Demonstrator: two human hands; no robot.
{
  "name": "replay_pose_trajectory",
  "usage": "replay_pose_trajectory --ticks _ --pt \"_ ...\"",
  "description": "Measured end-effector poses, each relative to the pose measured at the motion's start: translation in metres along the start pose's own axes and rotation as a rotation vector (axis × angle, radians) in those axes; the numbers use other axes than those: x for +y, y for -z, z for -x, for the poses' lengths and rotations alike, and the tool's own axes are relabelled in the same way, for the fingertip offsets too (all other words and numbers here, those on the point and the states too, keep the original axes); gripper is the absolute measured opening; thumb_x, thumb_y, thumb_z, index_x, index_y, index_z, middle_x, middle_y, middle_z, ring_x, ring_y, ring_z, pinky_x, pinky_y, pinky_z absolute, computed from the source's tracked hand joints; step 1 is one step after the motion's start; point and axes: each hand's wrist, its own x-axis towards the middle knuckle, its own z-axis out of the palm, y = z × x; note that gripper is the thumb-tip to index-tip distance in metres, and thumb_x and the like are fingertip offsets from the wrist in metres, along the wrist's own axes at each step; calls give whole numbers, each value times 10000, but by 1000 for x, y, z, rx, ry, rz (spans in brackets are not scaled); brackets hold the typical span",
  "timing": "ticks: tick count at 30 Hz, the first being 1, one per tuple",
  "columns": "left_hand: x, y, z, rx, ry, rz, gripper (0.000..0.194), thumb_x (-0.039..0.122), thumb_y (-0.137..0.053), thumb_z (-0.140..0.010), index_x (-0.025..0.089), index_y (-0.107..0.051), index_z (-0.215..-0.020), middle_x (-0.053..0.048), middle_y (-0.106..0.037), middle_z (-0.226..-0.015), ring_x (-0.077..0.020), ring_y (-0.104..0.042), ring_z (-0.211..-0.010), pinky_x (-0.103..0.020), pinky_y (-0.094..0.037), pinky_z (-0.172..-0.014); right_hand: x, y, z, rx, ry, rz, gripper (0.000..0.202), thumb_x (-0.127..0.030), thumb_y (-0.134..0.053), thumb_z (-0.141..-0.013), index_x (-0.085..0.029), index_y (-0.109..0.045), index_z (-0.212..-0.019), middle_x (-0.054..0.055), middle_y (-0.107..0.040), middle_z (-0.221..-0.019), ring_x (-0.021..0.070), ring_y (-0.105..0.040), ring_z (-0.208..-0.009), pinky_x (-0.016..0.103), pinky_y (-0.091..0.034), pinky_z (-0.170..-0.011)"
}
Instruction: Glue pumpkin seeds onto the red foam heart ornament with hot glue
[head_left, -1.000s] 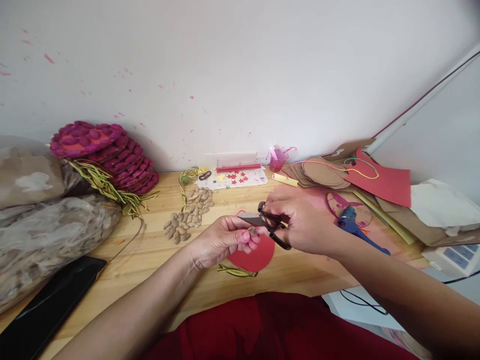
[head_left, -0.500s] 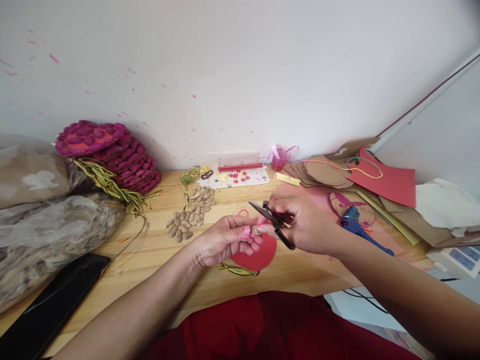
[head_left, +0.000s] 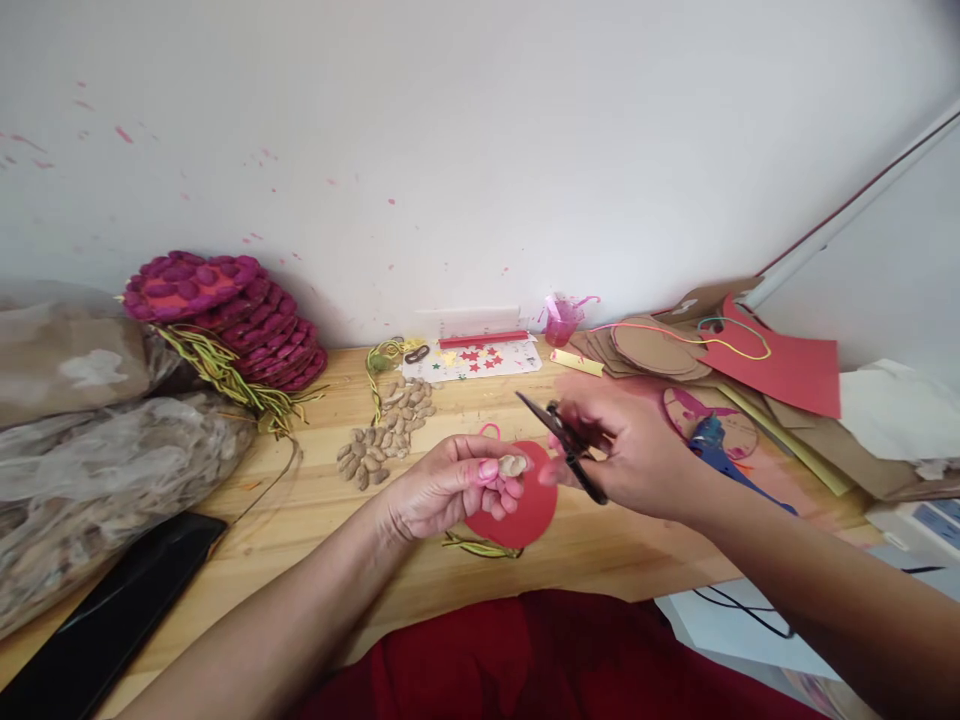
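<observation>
My left hand (head_left: 454, 487) pinches a small pale shell piece (head_left: 513, 466), which looks like part of a nutshell, between thumb and fingers. My right hand (head_left: 626, 445) grips black-handled scissors (head_left: 564, 435), their blades pointing up and left, apart from the shell. Beneath the hands lies a red disc (head_left: 536, 510) with a pink loop above it and a green-yellow tassel (head_left: 484, 546) below, partly covered by my left hand. Several tan shells (head_left: 386, 432) are spread on the table beyond my left hand.
At left, a stack of magenta shell-covered discs (head_left: 225, 320) leans by plastic bags (head_left: 112, 480). A white card with red stars (head_left: 480, 358) and a pink-stained cup (head_left: 562, 322) stand behind. Cardboard discs (head_left: 652, 350) and a blue glue gun (head_left: 731, 465) are at right.
My right hand and the scissors have drawn away to the right from my left hand. The shell piece between my left fingers now shows more fully. The view has shifted slightly.
</observation>
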Motion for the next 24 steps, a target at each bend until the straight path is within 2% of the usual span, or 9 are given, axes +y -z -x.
replay_pose_trajectory --ticks 6,9,13,24 --pt "0 -1 -1 20 -1 9 361 341 -865 -697 141 -760 -979 -62 -739 -759 -113 -687 -639 -182 -545 -594 14 23 18 -43 110 471 354 -432 -800 -692 -207 -558 -818 -12 -576 -713 144 -478 -619 274 -367 -579" --pt "1 -3 -1 23 2 21 406 354 -870 -688 145 -748 -1014 -48 -732 -729 -108 -679 -621 -178 -535 -585 16 24 21 -71 143 570 370 -515 -752 -747 -207 -578 -856 14 -624 -756 175 -547 -684 293 -376 -623" --pt "-1 -3 -1 27 -6 18 362 353 -863 -699 132 -740 -957 -51 -735 -722 -115 -683 -613 -176 -536 -571 16 20 20 -85 187 657 320 -478 -731 -772 -207 -589 -867 31 -676 -793 198 -602 -729 301 -362 -618" --pt "-2 -2 -1 2 -2 10 317 350 -841 -730 111 -721 -901 -58 -729 -731 -120 -689 -609 -181 -548 -563 13 19 15 -112 174 743 278 -427 -735 -759 -203 -571 -762 7 -660 -716 156 -547 -604 293 -238 -503"
